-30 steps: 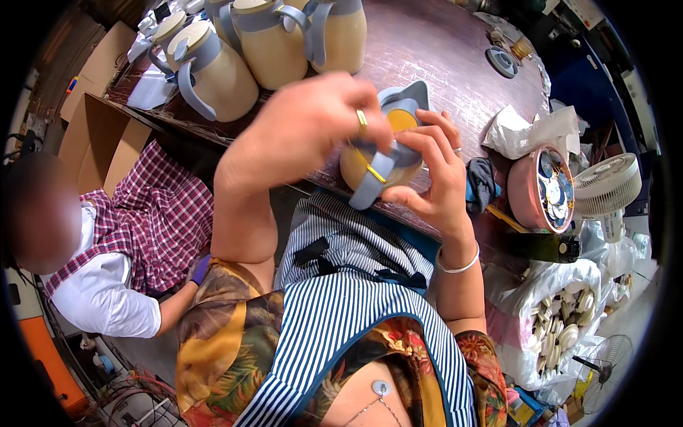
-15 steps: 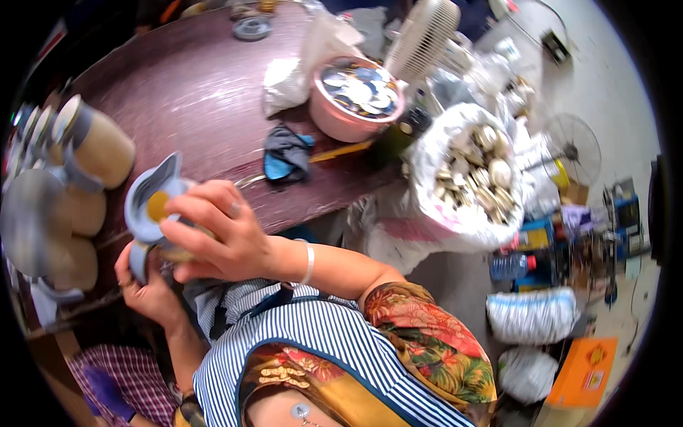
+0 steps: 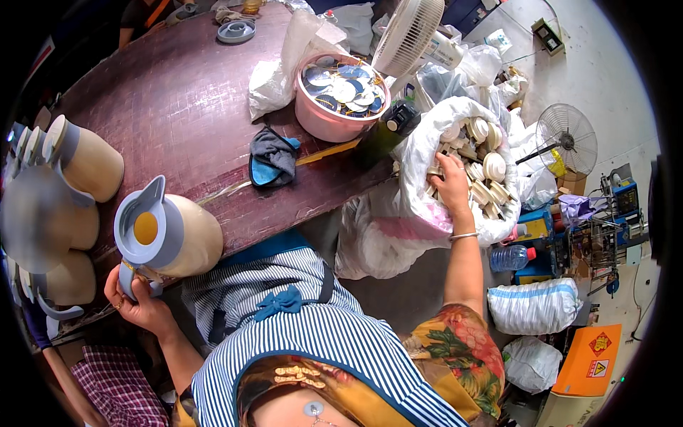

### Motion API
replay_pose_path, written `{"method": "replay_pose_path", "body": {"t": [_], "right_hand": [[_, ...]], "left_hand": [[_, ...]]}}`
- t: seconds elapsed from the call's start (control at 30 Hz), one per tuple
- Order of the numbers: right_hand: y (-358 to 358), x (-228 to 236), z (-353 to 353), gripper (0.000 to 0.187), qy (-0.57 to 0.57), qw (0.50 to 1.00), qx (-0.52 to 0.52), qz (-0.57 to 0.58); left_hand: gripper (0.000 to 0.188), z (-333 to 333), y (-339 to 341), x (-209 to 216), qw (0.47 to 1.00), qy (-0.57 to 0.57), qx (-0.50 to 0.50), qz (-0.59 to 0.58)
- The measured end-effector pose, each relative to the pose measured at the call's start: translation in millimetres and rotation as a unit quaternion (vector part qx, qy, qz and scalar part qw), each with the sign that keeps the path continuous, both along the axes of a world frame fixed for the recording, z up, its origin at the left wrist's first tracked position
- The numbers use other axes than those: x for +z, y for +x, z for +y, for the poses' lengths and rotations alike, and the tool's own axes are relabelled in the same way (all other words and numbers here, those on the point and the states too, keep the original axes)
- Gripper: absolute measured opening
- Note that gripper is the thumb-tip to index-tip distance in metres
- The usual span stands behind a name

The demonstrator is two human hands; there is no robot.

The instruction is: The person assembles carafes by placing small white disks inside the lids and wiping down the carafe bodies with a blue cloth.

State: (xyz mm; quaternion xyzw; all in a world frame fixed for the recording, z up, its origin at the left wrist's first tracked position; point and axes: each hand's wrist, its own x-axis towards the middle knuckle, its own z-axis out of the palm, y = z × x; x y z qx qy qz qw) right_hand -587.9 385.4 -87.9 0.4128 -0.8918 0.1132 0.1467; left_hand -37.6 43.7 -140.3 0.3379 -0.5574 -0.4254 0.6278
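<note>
My left hand (image 3: 136, 304) is closed around the grey handle (image 3: 128, 277) of a cream jug (image 3: 191, 238) at the table's near left edge. The jug has a grey collar and pointed spout, with a yellow round piece (image 3: 146, 228) in the middle of its top. My right hand (image 3: 453, 183) reaches into a white sack (image 3: 421, 160) full of cream round stopper-like pieces (image 3: 494, 166). Its fingers are partly stretched out and touch the pieces; I see nothing clearly gripped. Several similar jugs (image 3: 92, 160) stand at the far left, one blurred.
On the dark red table (image 3: 178, 85) are a pink tub (image 3: 331, 121) of blue and silver discs, a grey-blue cloth (image 3: 274, 158) and a dark bottle (image 3: 388, 132). A white fan (image 3: 409, 35) stands behind. Another person's arm (image 3: 71, 381) shows at lower left.
My right hand has left the jug's top and swung right into the sack of cream pieces. The jug now sits lower and more upright, still held by my left hand.
</note>
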Motion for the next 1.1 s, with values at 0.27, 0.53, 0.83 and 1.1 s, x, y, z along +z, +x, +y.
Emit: {"method": "replay_pose_path", "body": {"t": [0.27,0.53,0.83,1.1], "right_hand": [[36,60,3,0.034,-0.351,0.911,-0.094,-0.196],[268,86,-190,0.036,-0.279,0.601,0.228,-0.714],[303,118,-271,0.085,-0.170,0.769,0.615,-0.020],[313,109,-312,0.073,-0.117,0.639,0.758,-0.054]], "left_hand": [[0.029,13,18,4,0.994,-0.035,0.095,-0.043],[0.041,36,-32,88,0.896,-0.354,0.019,-0.267],[0.037,42,2,87,0.943,-0.261,0.050,-0.200],[0.034,36,-1,100,0.962,-0.230,-0.012,-0.146]]}}
